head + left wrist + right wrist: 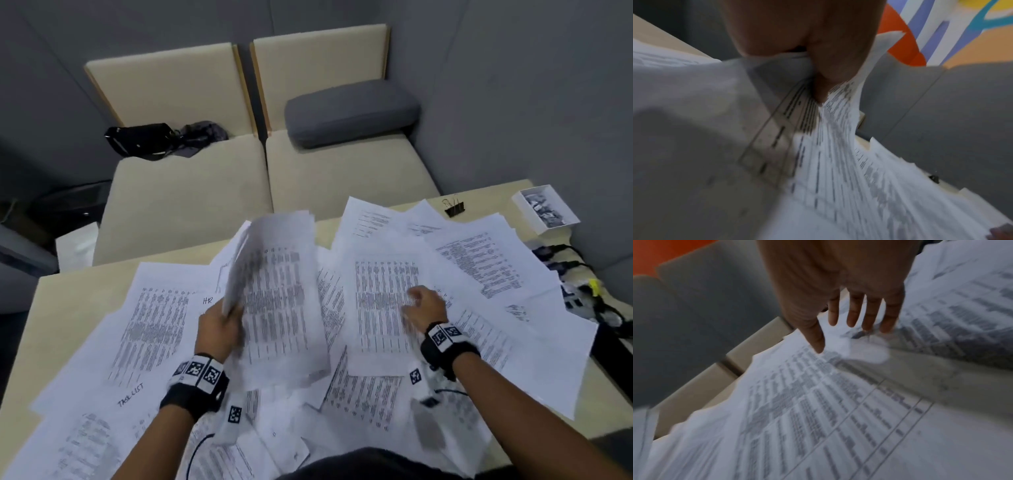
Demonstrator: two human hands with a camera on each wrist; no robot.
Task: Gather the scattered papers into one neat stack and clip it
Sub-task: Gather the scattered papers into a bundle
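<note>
Head view: left hand (219, 329) grips a lifted sheaf of printed white papers (274, 274); right hand (423, 306), fingers spread, presses loose printed sheets (387, 308) covering the beige surface (85, 284); black binder clip (454, 206) near its far edge.

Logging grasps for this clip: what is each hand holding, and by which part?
The left hand grips a sheaf of papers by its near left edge. The right hand holds nothing; its straight fingers reach over a printed sheet.

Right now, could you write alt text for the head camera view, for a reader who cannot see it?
The left hand holds up a sheaf of papers while the open right hand reaches over printed sheets scattered on a table. A black clip lies far right.
</note>
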